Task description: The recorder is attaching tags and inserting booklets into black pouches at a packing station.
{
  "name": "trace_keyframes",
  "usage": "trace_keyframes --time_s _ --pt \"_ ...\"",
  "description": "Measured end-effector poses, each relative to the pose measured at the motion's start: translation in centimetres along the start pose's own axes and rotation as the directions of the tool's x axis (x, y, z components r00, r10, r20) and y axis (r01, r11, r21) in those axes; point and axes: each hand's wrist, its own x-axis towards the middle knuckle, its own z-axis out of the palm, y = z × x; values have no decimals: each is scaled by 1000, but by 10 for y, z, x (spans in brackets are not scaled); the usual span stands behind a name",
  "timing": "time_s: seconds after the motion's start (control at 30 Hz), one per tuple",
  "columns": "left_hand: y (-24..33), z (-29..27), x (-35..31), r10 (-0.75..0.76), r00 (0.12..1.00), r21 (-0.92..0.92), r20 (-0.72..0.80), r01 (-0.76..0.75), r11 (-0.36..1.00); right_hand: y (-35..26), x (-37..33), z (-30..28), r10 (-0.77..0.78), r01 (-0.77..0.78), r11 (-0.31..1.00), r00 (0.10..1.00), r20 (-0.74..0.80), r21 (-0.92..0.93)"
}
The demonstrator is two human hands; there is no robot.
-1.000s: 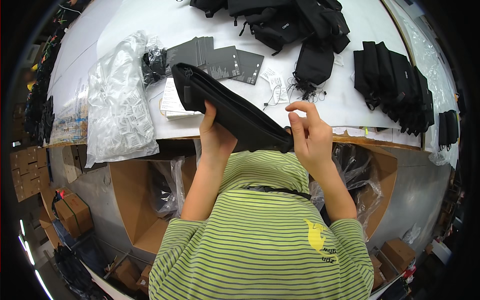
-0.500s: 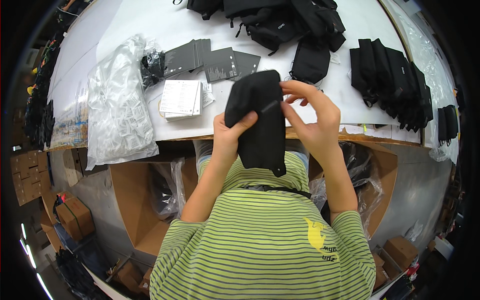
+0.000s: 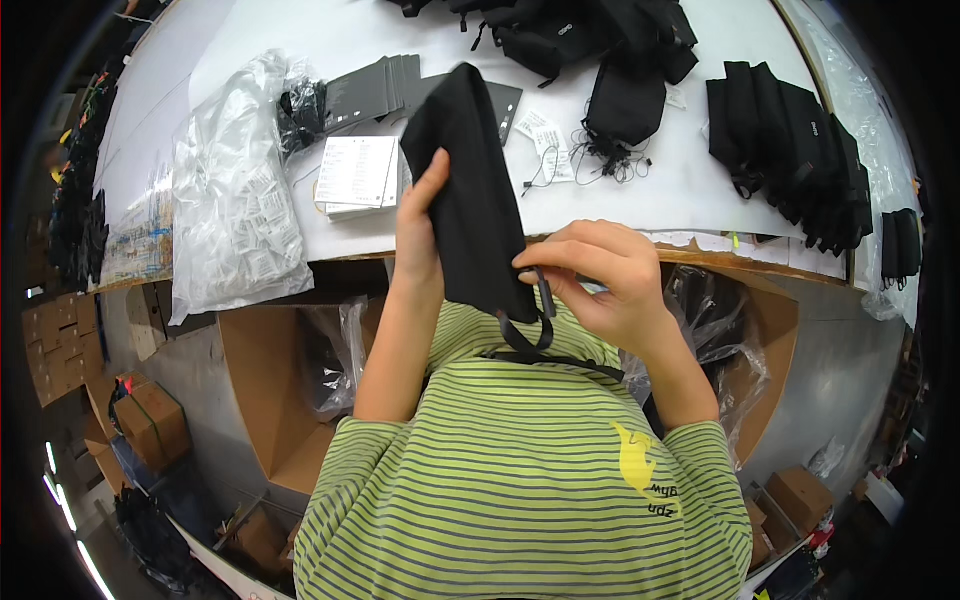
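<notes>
Clasping the long black fabric pouch (image 3: 468,200), the left hand (image 3: 420,225) holds its length slanting down rightward. The right hand (image 3: 605,275), nearer the lower end, pinches its right edge.

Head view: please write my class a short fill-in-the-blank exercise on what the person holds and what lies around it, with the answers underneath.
1. The left hand holds a pouch that is coloured ____.
2. The right hand is at the pouch's end nearer the green shirt, which is patterned with dark ____.
3. The tabletop is coloured ____.
4. The clear plastic bag lies toward the tabletop's ____ side.

Missing words: black; stripes; white; left
</notes>
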Motion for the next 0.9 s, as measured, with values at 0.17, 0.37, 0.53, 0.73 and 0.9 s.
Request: trace_keyframes --time_s 0.17,0.37,0.53,0.73,0.9 --pt "7 -4 9 28 996 -72 -84 -34 997 -4 -6 1 52 -69 992 987 154 106" --pt "7 -6 5 125 971 22 -203 -123 992 1 -1 -8 26 -59 952 993 -111 -300" --pt "-8 14 -17 38 993 22 -115 -35 999 -4 -1 11 -98 131 855 991 92 -502" --pt "-16 -21 -20 254 967 598 4 -206 775 17 4 -9 128 -126 984 992 6 -126" --pt "17 -13 -27 273 877 581 395 -469 666 21 3 -24 272 -265 916 962 19 303"
